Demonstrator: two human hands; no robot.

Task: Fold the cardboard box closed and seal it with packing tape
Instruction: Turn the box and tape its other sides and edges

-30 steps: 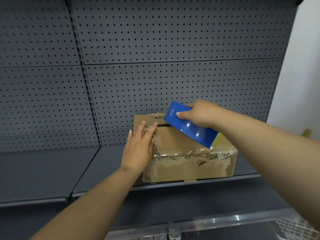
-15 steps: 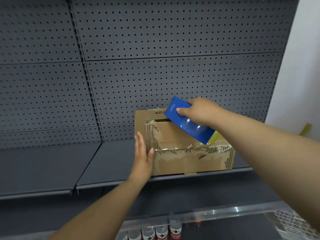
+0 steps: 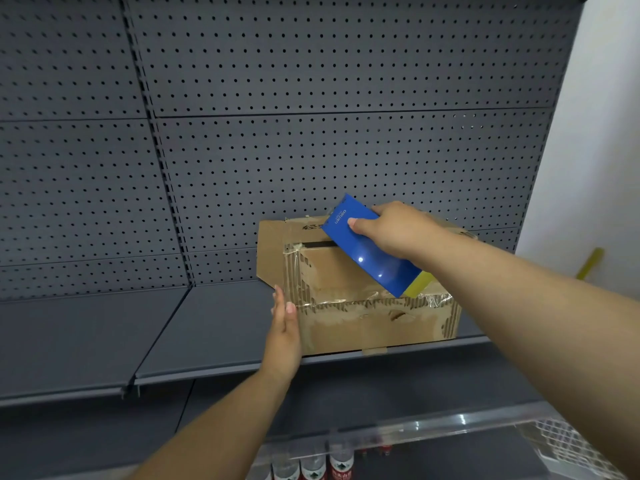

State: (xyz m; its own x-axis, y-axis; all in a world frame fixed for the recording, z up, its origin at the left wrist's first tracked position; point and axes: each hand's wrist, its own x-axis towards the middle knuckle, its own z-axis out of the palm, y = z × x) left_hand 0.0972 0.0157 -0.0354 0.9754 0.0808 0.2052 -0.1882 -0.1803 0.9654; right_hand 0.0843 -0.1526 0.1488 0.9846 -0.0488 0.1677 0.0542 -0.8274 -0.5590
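Observation:
A worn brown cardboard box (image 3: 374, 323) stands on a dark grey shelf (image 3: 207, 334), with torn edges and old clear tape along its rim. Its rear flap stands up against the back panel, and a dark gap shows along the top. My right hand (image 3: 398, 230) grips a glossy blue flat box (image 3: 370, 251) with a yellow end, held tilted over the cardboard box's top. My left hand (image 3: 285, 327) lies flat, fingers together, against the cardboard box's left front corner and holds nothing.
A grey perforated back panel (image 3: 311, 133) rises behind the shelf. Below runs a clear plastic shelf lip (image 3: 433, 427) with red-labelled bottles (image 3: 311, 469) under it and a white wire basket (image 3: 571, 448) at the lower right. A white wall (image 3: 602, 133) stands on the right.
My left hand slid from the box's top down to its left front corner. The blue box in my right hand stayed over the top. The view tilted down slightly.

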